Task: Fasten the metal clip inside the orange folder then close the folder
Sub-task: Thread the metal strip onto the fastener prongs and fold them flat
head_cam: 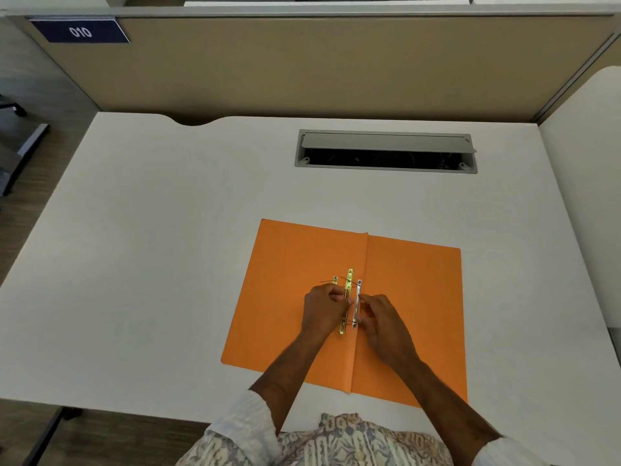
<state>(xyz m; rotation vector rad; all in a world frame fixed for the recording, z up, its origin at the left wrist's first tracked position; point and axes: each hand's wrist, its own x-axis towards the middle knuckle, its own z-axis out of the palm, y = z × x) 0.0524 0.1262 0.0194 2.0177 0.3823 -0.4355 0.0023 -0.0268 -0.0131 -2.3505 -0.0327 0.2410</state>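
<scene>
Orange folder [410, 297]: I am seeing it lying open and flat on the white tabletop [168, 264], lower centre of the frame, its spine crease running from the far edge down toward me.
Metal clip [347, 299]: I am reading a gold bar just left of the crease, its long axis lying along the spine; a silver strip [358, 302] is lying parallel just to its right, and a small gold piece [335, 280] is sitting a little further left.
Left hand [324, 309]: I am pinching the gold bar from its left side.
Right hand [383, 319]: I am gripping the silver strip with the fingertips from the right.
Key relation: both hands are meeting at the clip, one per side; neither is nearer, I judge.
Next, as I judge: I am needing to press the strip onto the bar along that axis.
</scene>
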